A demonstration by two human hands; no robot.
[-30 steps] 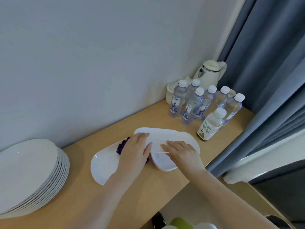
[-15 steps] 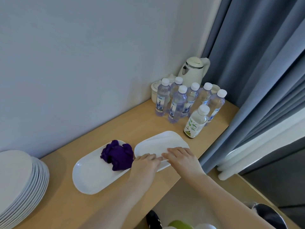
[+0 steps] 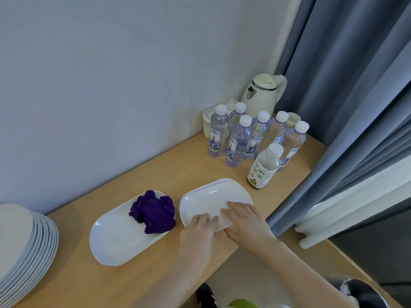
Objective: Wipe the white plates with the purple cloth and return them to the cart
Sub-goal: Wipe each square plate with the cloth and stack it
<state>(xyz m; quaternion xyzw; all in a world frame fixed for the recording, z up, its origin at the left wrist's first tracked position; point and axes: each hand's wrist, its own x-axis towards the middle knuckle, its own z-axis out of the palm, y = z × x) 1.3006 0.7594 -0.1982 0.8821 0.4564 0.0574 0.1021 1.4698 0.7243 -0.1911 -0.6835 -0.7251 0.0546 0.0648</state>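
Two oval white plates lie side by side on the wooden tabletop (image 3: 186,165). The crumpled purple cloth (image 3: 153,211) sits on the right end of the left plate (image 3: 115,243), with no hand on it. Both hands are at the near rim of the right plate (image 3: 211,196). My left hand (image 3: 199,230) grips that rim with curled fingers. My right hand (image 3: 246,221) lays its fingers on the plate's surface with the thumb at the rim, pinching it. The plate looks flat on the table.
A tall stack of round white plates (image 3: 24,247) stands at the left edge. Several water bottles (image 3: 240,138), a green-label bottle (image 3: 264,167) and a white kettle (image 3: 262,94) crowd the back right corner. A blue curtain (image 3: 347,107) hangs at the right.
The right plate, earlier overlapping the left plate and cloth, has been drawn right and now lies beside it. My left hand left the cloth and joined the right hand at the rim.
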